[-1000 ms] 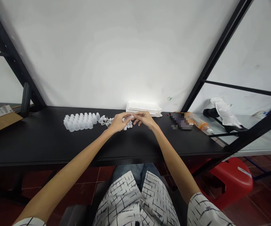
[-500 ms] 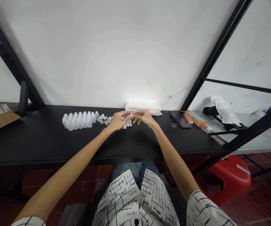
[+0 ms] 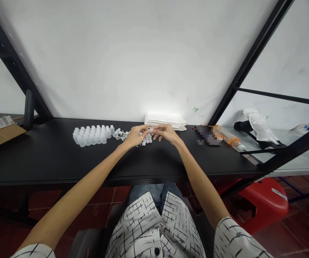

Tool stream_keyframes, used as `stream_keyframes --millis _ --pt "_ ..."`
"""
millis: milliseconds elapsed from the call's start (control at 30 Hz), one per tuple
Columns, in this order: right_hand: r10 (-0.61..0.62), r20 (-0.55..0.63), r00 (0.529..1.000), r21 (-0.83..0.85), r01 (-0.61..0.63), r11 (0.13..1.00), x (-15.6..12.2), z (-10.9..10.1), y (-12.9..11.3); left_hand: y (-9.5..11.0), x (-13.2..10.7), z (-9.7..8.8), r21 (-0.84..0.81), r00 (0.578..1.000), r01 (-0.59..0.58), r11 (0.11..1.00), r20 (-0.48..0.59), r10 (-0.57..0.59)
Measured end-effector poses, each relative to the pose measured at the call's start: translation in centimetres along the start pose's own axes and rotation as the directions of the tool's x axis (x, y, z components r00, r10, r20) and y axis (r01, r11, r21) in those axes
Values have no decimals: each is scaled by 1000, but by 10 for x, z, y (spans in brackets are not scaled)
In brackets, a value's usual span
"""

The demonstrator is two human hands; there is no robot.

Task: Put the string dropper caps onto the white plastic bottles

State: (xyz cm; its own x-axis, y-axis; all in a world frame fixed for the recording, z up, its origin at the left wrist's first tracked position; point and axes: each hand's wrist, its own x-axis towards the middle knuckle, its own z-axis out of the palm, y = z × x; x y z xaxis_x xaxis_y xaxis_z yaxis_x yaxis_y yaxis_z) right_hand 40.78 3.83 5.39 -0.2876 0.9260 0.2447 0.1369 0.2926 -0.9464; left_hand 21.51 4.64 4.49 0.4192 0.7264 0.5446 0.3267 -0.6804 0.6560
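Above the middle of the black table, my left hand [image 3: 137, 135] and my right hand [image 3: 166, 133] meet with fingers closed around one small white plastic piece [image 3: 151, 131]. Its exact kind is too small to make out. Below my fingers lies a cluster of small white parts [image 3: 147, 139], partly covered by my left hand. Thin white cords [image 3: 121, 136] are tangled just left of that hand. Farther left, several translucent white plastic bottles [image 3: 91, 136] stand upright in close rows, and one more bottle [image 3: 116, 133] leans beside the cords.
A stack of flat white packets [image 3: 165, 121] lies against the wall. To the right are a blurred dark object [image 3: 207, 135] and a clear bottle with an orange label [image 3: 231, 139]. A cardboard box [image 3: 4, 136] sits at the left, a red stool [image 3: 267, 200] below right.
The view has shifted slightly. Both hands stay together at the small white piece, with only slight finger movement.
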Motion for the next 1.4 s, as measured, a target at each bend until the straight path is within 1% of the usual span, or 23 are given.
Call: stream_keyframes --millis 167,233,367,533,667,767,867,933,1067,1233,1400 --pt "-35 -5 999 0 35 999 0 3 -2 -1 0 0 -71 999 19 997 32 -17" --pt "-38 -5 999 5 38 999 1 3 -1 -1 0 0 -76 999 18 997 32 -16" --pt "-55 -32 998 12 56 998 2 3 1 0 0 -1 -23 1000 20 1000 9 -19" --pt "-95 -106 990 34 99 994 5 4 2 0 1 -3 46 999 21 999 -33 -20" --pt "-120 -153 981 45 129 991 6 4 3 -1 1 -4 99 999 31 995 -25 -28" --pt "-124 -133 983 24 129 991 6 4 4 -2 1 -6 105 1000 18 994 -11 -17" --pt "-120 -81 989 -1 120 993 4 2 2 -4 1 -7 93 999 47 995 11 -49" --pt "-122 -40 992 -10 121 993 3 1 2 -4 1 -7 75 997 62 995 34 -65" --pt "-119 17 993 0 119 993 2 -1 1 -3 1 -7 23 997 48 999 54 -49" --pt "-93 24 995 -4 93 996 2 0 0 -2 1 -6 9 996 69 998 57 -70" --pt "-66 24 998 -34 66 997 0 0 -3 -1 0 -6 24 996 14 1000 82 -16"
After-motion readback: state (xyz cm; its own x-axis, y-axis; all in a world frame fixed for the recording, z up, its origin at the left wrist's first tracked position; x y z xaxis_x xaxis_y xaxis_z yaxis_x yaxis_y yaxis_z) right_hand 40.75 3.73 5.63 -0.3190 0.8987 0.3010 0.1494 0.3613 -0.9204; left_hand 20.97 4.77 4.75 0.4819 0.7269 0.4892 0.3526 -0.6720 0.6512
